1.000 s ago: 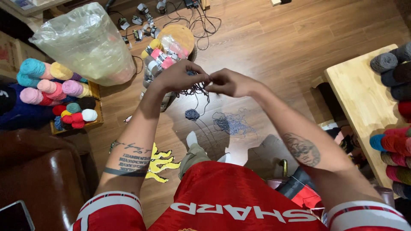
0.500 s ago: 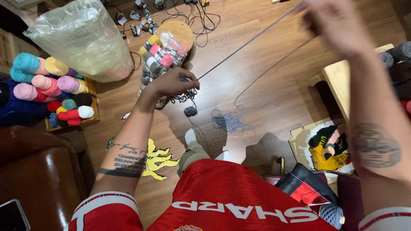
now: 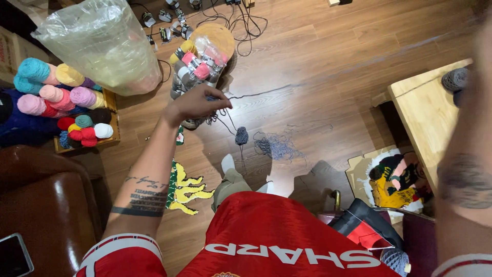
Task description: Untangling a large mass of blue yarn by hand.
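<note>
1. The left hand (image 3: 197, 102) is raised over the wooden floor (image 3: 328, 61), fingers pinched shut on a dark yarn strand (image 3: 256, 93) so it runs taut toward the right.
2. The right forearm (image 3: 466, 179) is lifted out of frame; its grip cannot be told.
3. A small grey yarn ball (image 3: 241, 135) lies on the floor below the left hand, loose grey yarn (image 3: 279, 146) beside it.
</note>
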